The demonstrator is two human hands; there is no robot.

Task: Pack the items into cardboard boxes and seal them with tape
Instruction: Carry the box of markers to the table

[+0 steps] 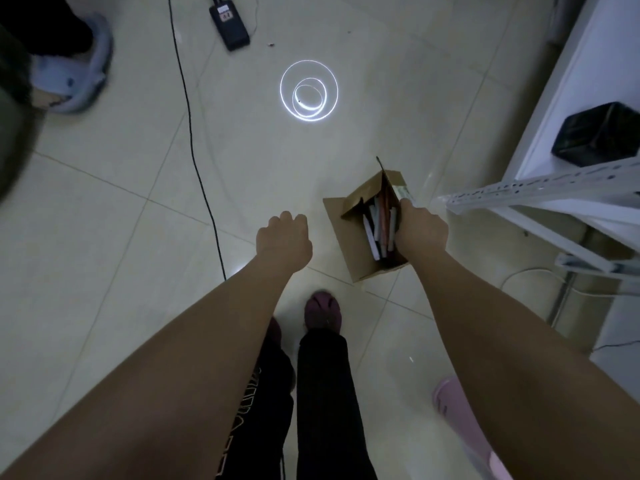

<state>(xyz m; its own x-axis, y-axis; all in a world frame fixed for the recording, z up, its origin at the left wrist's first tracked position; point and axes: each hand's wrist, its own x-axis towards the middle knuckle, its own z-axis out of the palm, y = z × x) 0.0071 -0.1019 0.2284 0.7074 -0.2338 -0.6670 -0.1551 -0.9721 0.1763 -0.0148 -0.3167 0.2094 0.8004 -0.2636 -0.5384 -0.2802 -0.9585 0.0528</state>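
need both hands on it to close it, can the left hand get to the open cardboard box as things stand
Probably yes. The left hand hangs beside the open brown cardboard box, holding nothing, with only bare floor tile between them. The right hand holds the box's far edge, leaving the near side free.

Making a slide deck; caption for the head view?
Right hand grips an open cardboard box of pens above tiled floor; left hand hangs curled, empty.
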